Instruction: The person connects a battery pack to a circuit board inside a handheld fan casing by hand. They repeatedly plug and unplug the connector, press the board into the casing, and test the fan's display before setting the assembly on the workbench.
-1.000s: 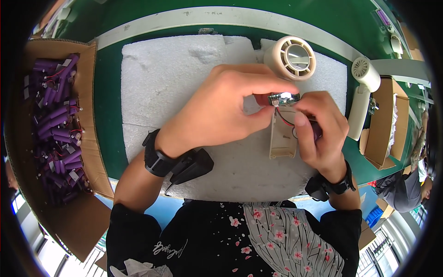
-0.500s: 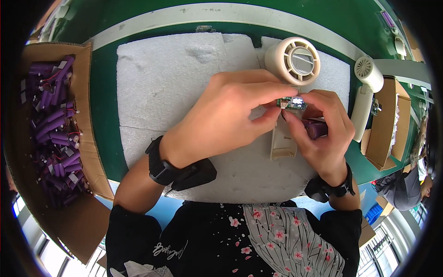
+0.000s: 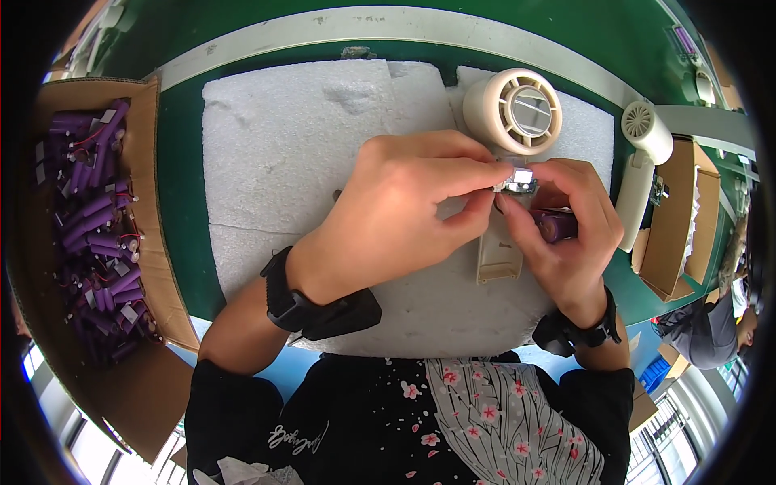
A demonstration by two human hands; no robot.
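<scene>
A small circuit board (image 3: 522, 185) with a little pale display is pinched between the fingertips of both hands. My left hand (image 3: 416, 194) is closed, thumb and index finger meeting at the board's left end; what exactly lies between those tips is partly hidden. My right hand (image 3: 578, 218) grips the board's right end and also has a purple cylindrical battery (image 3: 556, 226) against its palm. Beneath the hands lies a cream handheld fan (image 3: 513, 109), its round head pointing away from me and its hollow handle (image 3: 499, 263) partly covered by the fingers.
White foam sheets (image 3: 283, 153) cover the green table (image 3: 182, 202). A cardboard box (image 3: 153, 267) of purple batteries stands at the left. On the right are another cream fan (image 3: 638, 174) and a smaller cardboard box (image 3: 675, 230). A person in dark clothing (image 3: 699, 331) is farther right.
The display, showing lit segments before, now looks plain and pale. My left fingertips have shifted slightly over the board's left end, and the board is tilted a little differently.
</scene>
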